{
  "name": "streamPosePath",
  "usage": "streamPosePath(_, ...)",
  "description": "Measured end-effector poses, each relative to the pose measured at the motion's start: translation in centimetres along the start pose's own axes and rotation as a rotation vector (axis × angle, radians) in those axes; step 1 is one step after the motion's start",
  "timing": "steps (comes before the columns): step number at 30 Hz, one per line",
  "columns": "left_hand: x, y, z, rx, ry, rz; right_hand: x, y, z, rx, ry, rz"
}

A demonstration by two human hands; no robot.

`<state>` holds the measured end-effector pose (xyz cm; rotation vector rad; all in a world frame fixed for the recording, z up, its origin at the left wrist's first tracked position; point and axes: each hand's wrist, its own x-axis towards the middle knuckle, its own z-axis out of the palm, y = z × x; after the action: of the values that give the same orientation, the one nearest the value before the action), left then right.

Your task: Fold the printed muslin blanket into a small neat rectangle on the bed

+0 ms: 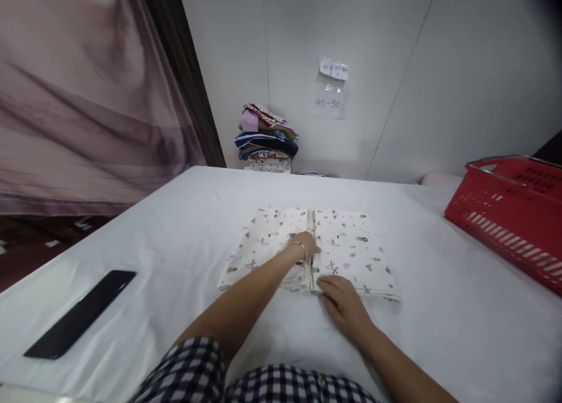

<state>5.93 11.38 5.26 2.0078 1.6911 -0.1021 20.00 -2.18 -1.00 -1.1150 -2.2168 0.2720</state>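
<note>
A white cloth [345,236] with small printed figures lies folded flat on the white-covered table. Down its middle runs a gap where two folded halves meet, with layered edges along it. My left hand [306,245], with a bracelet at the wrist, reaches to this middle line. Its fingers are curled at the cloth's inner edge and partly hidden. Closer to me, my right hand [345,303] is closed on the near inner corner of the right half, fingers on top and the thumb lower down.
At the left lies a black flat slab [81,314]. A red plastic basket [511,216] with a metal handle stands at the right. Folded fabrics [267,138] are piled against the back wall below a paper sign [329,103]. A pinkish curtain [88,99] hangs at the left.
</note>
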Motion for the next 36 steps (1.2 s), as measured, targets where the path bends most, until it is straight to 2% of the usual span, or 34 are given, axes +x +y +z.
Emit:
streamPosePath(7,0.1,-0.3,-0.1,0.003,0.013,0.011,0.1,-0.2,-0.1,0.022,0.005,0.009)
streamPosePath(16,2.5,0.8,-0.5,-0.026,0.080,-0.034,0.1,-0.3,-0.2,0.019,0.027,-0.001)
streamPosePath(25,3.3,0.1,-0.1,-0.039,0.095,-0.049,0.0,-0.1,-0.1,0.031,0.023,-0.004)
streamPosePath(36,6.3,1.0,-1.1,-0.095,0.154,-0.140,0.2,-0.4,-0.4,0.045,0.003,0.005)
